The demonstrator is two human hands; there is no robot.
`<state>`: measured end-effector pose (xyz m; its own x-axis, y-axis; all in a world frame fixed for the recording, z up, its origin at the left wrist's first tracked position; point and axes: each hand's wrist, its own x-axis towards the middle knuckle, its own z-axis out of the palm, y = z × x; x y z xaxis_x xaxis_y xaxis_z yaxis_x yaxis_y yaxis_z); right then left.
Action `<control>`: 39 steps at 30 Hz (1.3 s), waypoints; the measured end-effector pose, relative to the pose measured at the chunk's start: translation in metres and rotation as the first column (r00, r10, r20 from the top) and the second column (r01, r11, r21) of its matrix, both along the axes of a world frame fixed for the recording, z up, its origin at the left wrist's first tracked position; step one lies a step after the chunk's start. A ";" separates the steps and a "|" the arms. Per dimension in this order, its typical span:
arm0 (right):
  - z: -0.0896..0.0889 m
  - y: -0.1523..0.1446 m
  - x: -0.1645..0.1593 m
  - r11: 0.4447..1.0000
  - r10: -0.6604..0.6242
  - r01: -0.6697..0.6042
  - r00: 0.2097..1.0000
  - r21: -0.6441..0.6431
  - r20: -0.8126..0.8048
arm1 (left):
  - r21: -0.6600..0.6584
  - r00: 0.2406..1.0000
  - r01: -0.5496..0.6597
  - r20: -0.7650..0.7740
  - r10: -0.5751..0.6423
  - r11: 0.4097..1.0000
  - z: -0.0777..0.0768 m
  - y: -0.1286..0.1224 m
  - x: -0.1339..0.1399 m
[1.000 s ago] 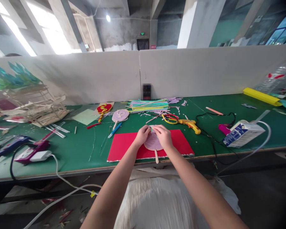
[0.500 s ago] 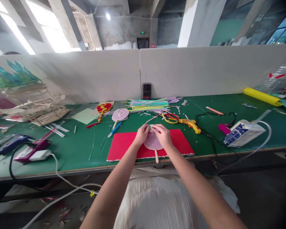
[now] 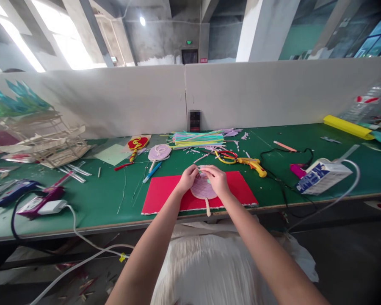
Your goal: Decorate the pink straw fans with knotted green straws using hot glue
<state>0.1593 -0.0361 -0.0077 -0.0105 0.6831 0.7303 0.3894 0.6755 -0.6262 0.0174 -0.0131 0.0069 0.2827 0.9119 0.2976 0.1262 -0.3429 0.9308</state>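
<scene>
A round lilac fan (image 3: 204, 189) with a pale stick handle (image 3: 208, 207) lies on a red board (image 3: 165, 190), its handle toward me. At its far edge my left hand (image 3: 188, 177) and my right hand (image 3: 217, 178) meet, fingertips pinched close together. What they pinch is small and mostly covered by the fingers. A bit of pale green (image 3: 208, 181) shows on the fan beside my right fingers. Another lilac fan (image 3: 159, 152) and a red and yellow fan (image 3: 137, 144) lie farther back on the left.
Red-and-yellow-handled scissors (image 3: 227, 157) and a yellow glue gun (image 3: 254, 166) with a black cord lie beyond the board. Behind is a bundle of coloured pipe cleaners (image 3: 197, 140). A blue pen (image 3: 152, 172) is left of them, a carton (image 3: 324, 177) right, a power strip (image 3: 44, 202) far left.
The pale green bit now shows lower, on the fan by my right fingers. Both hands stay pinched near the fan's far edge, with only slight finger movement.
</scene>
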 end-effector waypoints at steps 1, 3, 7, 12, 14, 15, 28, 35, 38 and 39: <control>0.000 0.000 0.000 1.000 0.002 -0.003 1.000 -0.017 -0.019 | -0.003 1.000 0.000 0.004 0.000 1.000 0.000 0.000 0.000; -0.001 0.001 0.000 0.997 0.007 -0.013 0.997 -0.071 -0.080 | -0.007 1.000 -0.003 0.011 0.003 1.000 0.000 0.000 0.000; -0.002 0.004 0.001 0.978 0.020 -0.063 0.977 -0.199 -0.213 | -0.017 1.000 -0.011 0.020 0.011 1.000 0.000 -0.001 0.002; -0.001 0.007 0.003 0.960 0.016 -0.084 0.968 -0.267 -0.249 | -0.037 0.999 -0.008 0.044 0.010 0.999 -0.004 0.001 0.003; -0.001 0.007 0.003 0.959 0.020 -0.092 0.966 -0.268 -0.258 | -0.045 0.998 -0.004 0.061 0.006 0.999 -0.007 0.003 0.004; -0.001 0.007 0.003 0.960 0.027 -0.097 0.965 -0.264 -0.259 | -0.049 0.998 0.000 0.068 0.004 0.999 -0.008 0.004 0.004; -0.005 0.008 0.004 0.982 0.024 -0.060 0.980 -0.177 -0.197 | -0.080 0.998 0.048 0.038 -0.045 0.996 -0.002 0.002 0.002; -0.005 0.008 0.004 0.987 0.004 -0.036 0.980 -0.157 -0.200 | -0.087 0.997 0.069 0.024 -0.067 0.994 0.001 0.001 0.001; -0.004 0.007 0.004 0.986 0.000 -0.036 0.977 -0.165 -0.212 | -0.087 0.996 0.086 0.026 -0.084 0.992 0.001 0.001 0.001; -0.004 0.007 0.004 0.984 -0.003 -0.037 0.975 -0.174 -0.223 | -0.086 0.996 0.092 0.028 -0.090 0.992 0.001 0.001 0.001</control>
